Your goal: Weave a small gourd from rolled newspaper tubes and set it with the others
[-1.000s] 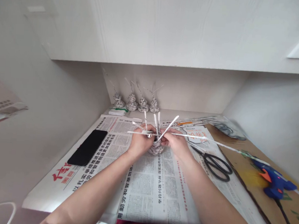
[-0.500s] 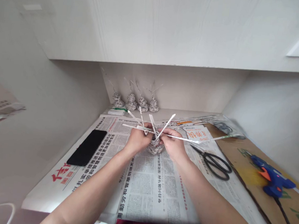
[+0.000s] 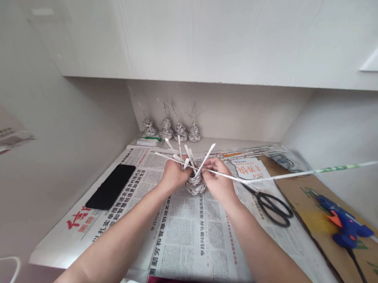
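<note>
Nearest the camera, two bare forearms reach forward over sheets of newspaper [image 3: 198, 241] spread on the desk. The left hand [image 3: 172, 177] and the right hand [image 3: 217, 181] meet around a small woven paper basket [image 3: 195, 186], which sits on the newspaper between them, its stiff paper spokes [image 3: 204, 159] fanning upward. The left hand is closed against the basket's left side, fingers pinching among the spokes; the right hand grips the right side and pinches a long paper tube [image 3: 303, 172], which runs from the basket out to the right, rising above the desk. To the left lies a black phone [image 3: 110, 191]; to the right lie black scissors [image 3: 273, 205], and further right a blue glue gun [image 3: 345, 225] rests on the bare brown desk. Beyond the hands, a bundle of paper tubes [image 3: 246, 152] lies flat, and four small finished woven pieces [image 3: 172, 131] stand in a row against the back wall.
</note>
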Demonstrator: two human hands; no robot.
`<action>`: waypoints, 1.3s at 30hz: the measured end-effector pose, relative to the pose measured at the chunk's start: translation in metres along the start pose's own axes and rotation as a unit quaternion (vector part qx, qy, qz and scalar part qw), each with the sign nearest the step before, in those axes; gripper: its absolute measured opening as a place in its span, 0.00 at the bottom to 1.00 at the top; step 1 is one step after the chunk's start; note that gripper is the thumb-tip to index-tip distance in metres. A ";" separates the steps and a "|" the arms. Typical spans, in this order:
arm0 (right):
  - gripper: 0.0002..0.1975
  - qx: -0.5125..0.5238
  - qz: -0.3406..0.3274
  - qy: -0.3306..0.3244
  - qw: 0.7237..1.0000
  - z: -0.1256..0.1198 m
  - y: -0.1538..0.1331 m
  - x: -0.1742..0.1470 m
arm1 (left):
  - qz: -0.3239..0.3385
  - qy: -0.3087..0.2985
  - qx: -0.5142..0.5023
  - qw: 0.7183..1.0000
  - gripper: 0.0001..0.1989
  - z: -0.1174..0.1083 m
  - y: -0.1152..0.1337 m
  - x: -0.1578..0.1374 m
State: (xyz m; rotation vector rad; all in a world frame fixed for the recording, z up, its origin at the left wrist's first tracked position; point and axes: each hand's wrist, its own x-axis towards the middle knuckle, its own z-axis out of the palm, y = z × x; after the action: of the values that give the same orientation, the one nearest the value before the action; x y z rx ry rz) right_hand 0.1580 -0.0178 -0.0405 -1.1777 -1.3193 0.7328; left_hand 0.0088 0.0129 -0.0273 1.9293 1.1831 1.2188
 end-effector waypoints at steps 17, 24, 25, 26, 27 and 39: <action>0.12 0.218 0.163 0.000 0.962 0.006 -0.011 0.002 | 0.025 0.013 0.053 0.998 0.11 0.001 0.004 -0.003; 0.10 0.105 0.083 -0.019 0.991 0.000 0.010 0.006 | -0.011 -0.001 -0.013 1.000 0.09 -0.001 0.008 -0.003; 0.10 0.083 0.073 -0.009 0.994 0.000 0.012 0.007 | -0.023 -0.020 -0.041 0.999 0.08 -0.005 0.010 -0.002; 0.10 0.065 0.065 0.000 0.996 -0.001 0.013 0.007 | -0.030 -0.053 -0.075 0.995 0.10 -0.010 0.011 -0.001; 0.10 0.050 0.060 0.007 0.997 -0.001 0.014 0.008 | -0.032 -0.100 -0.116 0.988 0.13 -0.016 0.012 0.000; 0.09 0.038 0.059 -0.027 0.997 -0.004 0.012 0.013 | -0.081 -0.249 -0.185 0.947 0.17 -0.049 0.004 0.009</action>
State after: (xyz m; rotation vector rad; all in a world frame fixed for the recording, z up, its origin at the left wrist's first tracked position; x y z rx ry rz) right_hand 0.1666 -0.0032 -0.0473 -1.1878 -1.2630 0.8980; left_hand -0.0324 0.0190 0.0003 1.6772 0.7638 0.7367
